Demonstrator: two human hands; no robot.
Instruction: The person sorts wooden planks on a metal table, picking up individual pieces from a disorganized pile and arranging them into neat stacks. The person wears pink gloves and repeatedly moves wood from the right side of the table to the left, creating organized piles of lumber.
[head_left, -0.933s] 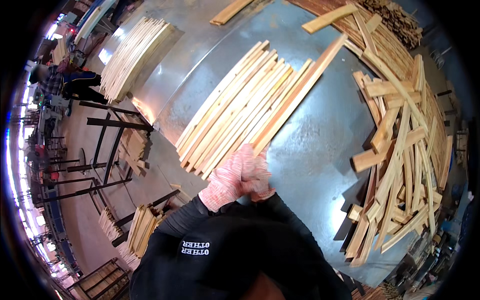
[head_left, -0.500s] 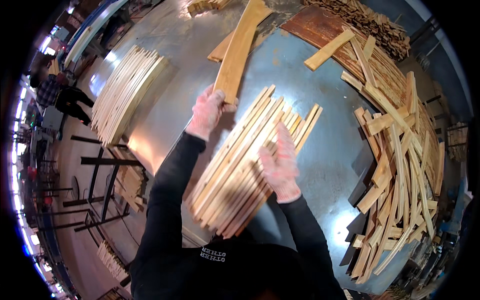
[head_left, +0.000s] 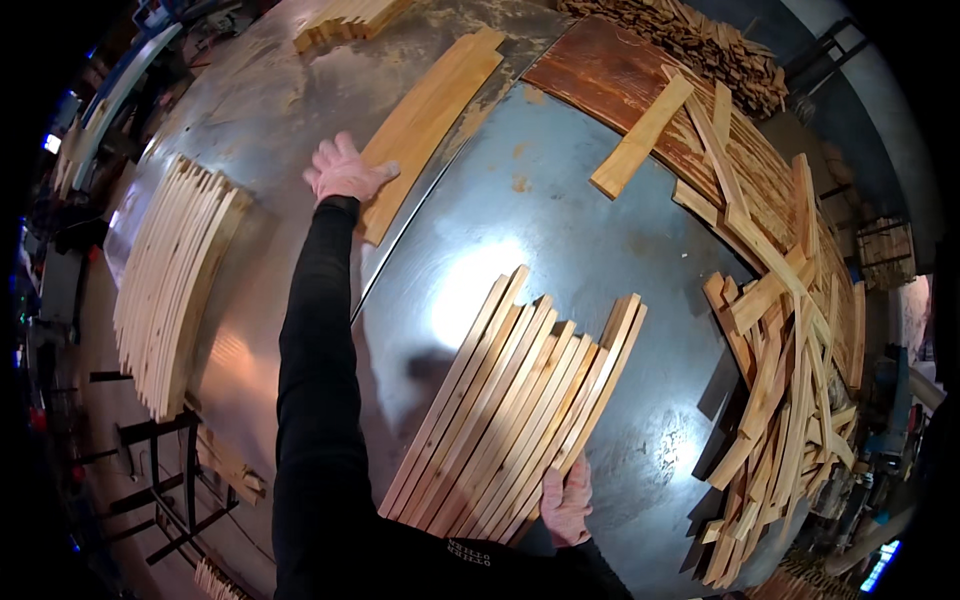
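Across a metal bench (head_left: 590,235), the left grip (head_left: 345,172) spreads wide at the edge of a flat board (head_left: 440,115); the right grip (head_left: 567,503) touches the outer side of the slat row (head_left: 505,425), its closure unclear. Stiff but likely loose together, the slats seem best held at both flanks.

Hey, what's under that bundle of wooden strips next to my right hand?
The bundle of strips by your right hand appears to rest on the metal table, which shows around it. The patch directly beneath is covered, so I can't tell whether anything else is there.
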